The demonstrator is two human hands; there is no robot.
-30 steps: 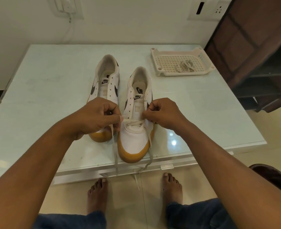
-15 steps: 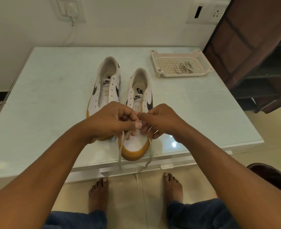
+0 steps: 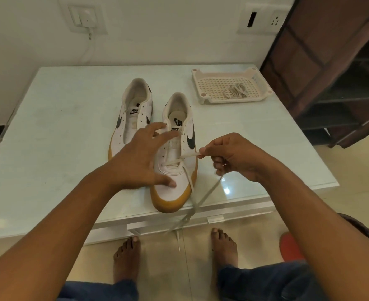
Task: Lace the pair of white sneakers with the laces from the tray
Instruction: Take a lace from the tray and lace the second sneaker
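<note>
Pale glass tabletop (image 3: 60,127): 2 white low sneakers with tan rubber soles, side by side, toes toward near edge. The right sneaker (image 3: 180,192) has a flat off-white lace (image 3: 189,156) through its lowest eyelets, tails hanging over the near edge. The right hand (image 3: 233,157) pinches 1 tail taut. The left hand (image 3: 140,161) is spread, gripping nothing, thumb on that toe. The left sneaker (image 3: 122,137) is unlaced. Far right, a cream perforated plastic tray (image 3: 233,101) holds 1 bundled lace (image 3: 234,91).
</note>
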